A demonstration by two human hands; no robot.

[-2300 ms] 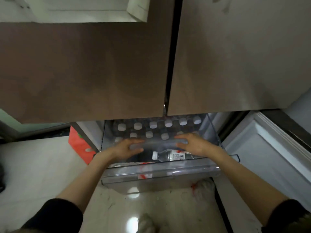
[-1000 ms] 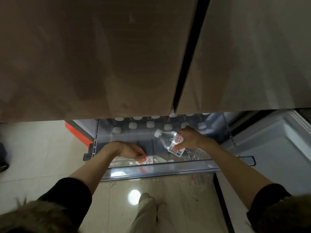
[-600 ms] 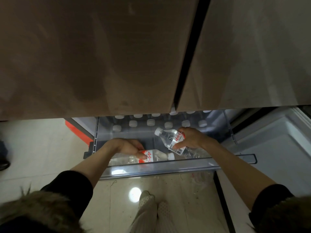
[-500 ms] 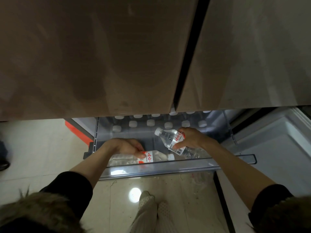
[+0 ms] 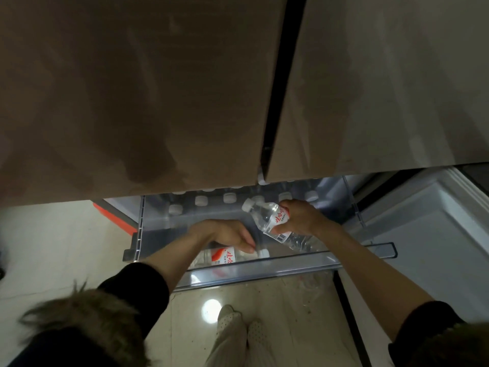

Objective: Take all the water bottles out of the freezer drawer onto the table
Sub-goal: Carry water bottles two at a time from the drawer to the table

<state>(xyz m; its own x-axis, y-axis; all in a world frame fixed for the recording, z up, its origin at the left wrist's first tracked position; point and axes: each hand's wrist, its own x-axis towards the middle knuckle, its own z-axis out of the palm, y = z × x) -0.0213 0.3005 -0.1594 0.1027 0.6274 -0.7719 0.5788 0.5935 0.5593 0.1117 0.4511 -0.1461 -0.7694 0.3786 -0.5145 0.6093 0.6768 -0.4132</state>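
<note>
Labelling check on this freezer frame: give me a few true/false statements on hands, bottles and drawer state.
1. The right hand grips a clear plastic water bottle with a red-and-white label lifted above the drawer floor. True.
2. The left hand hangs idle outside the drawer. False: it reaches into the clear plastic freezer drawer, fingers on a second bottle lying on its side.
3. White-capped upright bottles stand at the drawer's back. True.
4. The drawer is pushed shut. False: it is pulled out.
5. The brown upper fridge doors are closed. True.
</note>
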